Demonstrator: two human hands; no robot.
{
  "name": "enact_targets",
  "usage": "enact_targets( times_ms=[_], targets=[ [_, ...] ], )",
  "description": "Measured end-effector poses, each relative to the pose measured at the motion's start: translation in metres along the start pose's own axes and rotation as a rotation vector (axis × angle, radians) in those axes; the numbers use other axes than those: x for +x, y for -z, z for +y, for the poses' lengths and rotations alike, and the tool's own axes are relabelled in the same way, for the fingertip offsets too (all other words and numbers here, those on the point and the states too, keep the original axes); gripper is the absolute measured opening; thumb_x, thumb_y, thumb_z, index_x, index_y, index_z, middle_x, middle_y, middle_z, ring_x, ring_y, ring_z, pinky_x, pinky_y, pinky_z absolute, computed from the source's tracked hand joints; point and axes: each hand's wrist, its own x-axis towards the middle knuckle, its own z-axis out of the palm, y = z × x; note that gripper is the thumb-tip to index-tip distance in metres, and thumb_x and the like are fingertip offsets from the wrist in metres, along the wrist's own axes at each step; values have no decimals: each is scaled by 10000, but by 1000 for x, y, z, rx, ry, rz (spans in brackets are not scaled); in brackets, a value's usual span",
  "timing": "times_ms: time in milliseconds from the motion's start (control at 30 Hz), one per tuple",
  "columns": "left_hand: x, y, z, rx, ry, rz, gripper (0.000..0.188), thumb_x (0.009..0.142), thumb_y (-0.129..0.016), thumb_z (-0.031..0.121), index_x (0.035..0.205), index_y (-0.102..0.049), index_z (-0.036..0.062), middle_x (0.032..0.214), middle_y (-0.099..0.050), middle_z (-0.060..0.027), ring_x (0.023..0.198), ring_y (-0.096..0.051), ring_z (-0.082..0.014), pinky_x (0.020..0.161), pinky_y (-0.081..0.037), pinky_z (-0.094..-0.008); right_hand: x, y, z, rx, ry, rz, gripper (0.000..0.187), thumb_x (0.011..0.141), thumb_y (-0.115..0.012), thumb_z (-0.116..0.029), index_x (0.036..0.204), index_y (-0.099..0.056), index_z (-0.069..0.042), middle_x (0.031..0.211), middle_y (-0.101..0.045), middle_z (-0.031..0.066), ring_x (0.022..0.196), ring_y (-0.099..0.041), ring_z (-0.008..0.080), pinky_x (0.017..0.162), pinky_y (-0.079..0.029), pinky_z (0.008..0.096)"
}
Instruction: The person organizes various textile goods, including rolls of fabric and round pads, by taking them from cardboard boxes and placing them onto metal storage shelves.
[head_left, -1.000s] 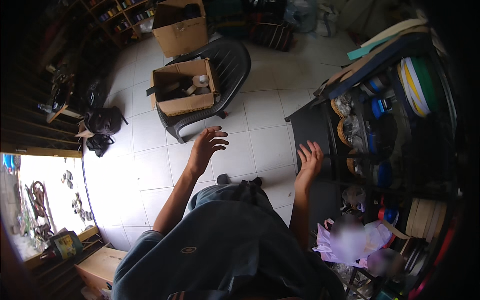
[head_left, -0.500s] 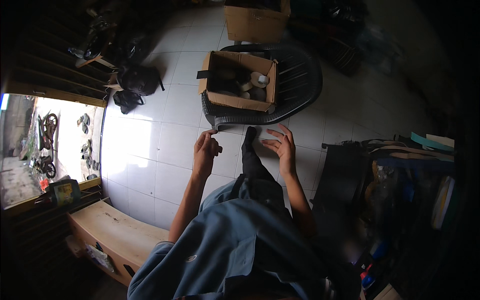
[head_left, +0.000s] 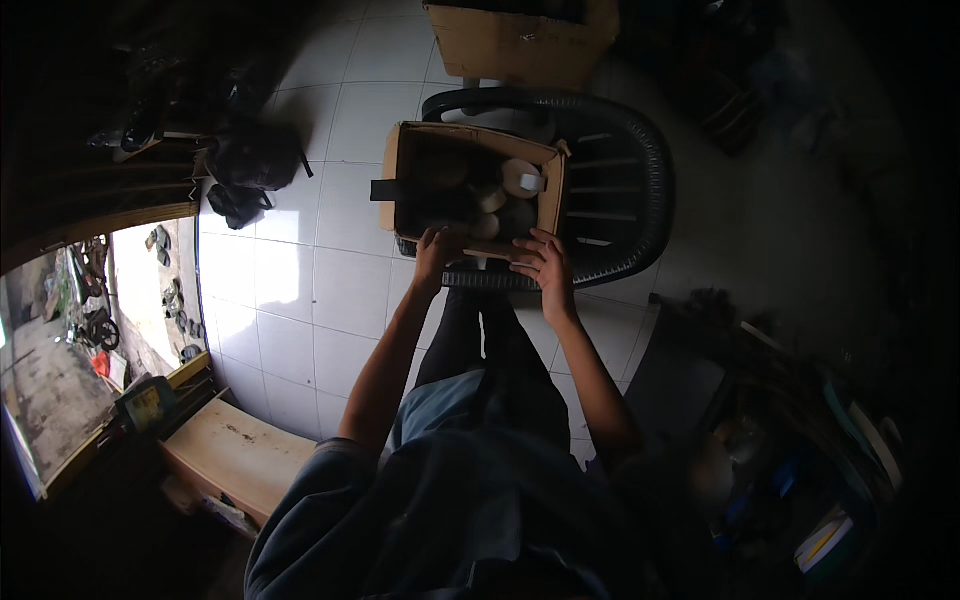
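Left hand (head_left: 436, 258): bare, fingers bent over the near rim of the box, toward its left corner; whether they grip the cardboard cannot be told.

Right hand (head_left: 546, 268): bare, open, fingers parted and slightly bent, at the near rim of the same box, toward its right corner; firmness of contact unclear.

Open-topped brown cardboard box (head_left: 551, 200): set on the seat of the chair, directly in front of the person, both hands at its near side. Contents, partly lost in shadow: one broad whitish roll with a pale tab (head_left: 520, 178), at the right; one smaller beige roll (head_left: 491, 198), just beside it; one dark grey round piece (head_left: 517, 215), below the whitish roll; further dark items, indistinct. One flat black strip (head_left: 388, 190) lies across the left wall and projects outward.

Black plastic armchair with slatted back (head_left: 648, 190): beneath the box, its back to the right.

Second, larger brown cardboard box (head_left: 520, 45): beyond the chair, partly cut by the upper edge.

White tiled floor (head_left: 350, 270): under the chair.

Black backpack (head_left: 260, 157): on the floor at left, with a small black bag (head_left: 238, 205) just beside it.

Long tan wooden box (head_left: 240, 430): lower left, by the bright doorway.
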Motion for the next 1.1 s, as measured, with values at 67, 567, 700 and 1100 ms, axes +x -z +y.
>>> enact_targets(
  times_ms=[67, 567, 700, 1100],
  targets=[
    [42, 13, -26, 251, -202, -98, 385, 930, -529, 250, 1196, -469, -22, 1010, -644, -153, 893, -652, -239, 782, -526, -330, 18, 3, 1, -4, -37, 1, 540, 961, -399, -467, 1252, -442, -15, 1119, -588, 191, 955, -627, 264, 847, -511, 389],
    [242, 124, -179, 282, -51, -183, 383, 942, -489, 259, 1206, -522, -16, 1126, -602, -124, 974, -606, -240, 876, -510, -345, 96, 13, 60, 36, -145, 238, 578, 942, -385, -506, 1286, -443, -45, 1181, -574, 161, 1058, -596, 252, 903, -468, 401],
    [224, 131, -176, -44, 57, 45, 503, 900, -559, 383, 1168, -532, -42, 994, -646, -96, 819, -625, -198, 742, -528, -316, 89, 9, 70, 89, -173, 264, 413, 971, -440, -383, 1219, -511, -60, 1144, -608, 137, 1021, -611, 198, 839, -507, 326],
    [62, 13, -33, 21, 360, -369, 306, 948, -521, 191, 1185, -559, 0, 1128, -607, -84, 1038, -554, -137, 900, -432, -303, 83, 36, 98, 568, -291, 220, 594, 876, -639, -277, 1342, -345, -56, 1263, -462, 130, 1129, -545, 270, 838, -545, 438]
  ],
)
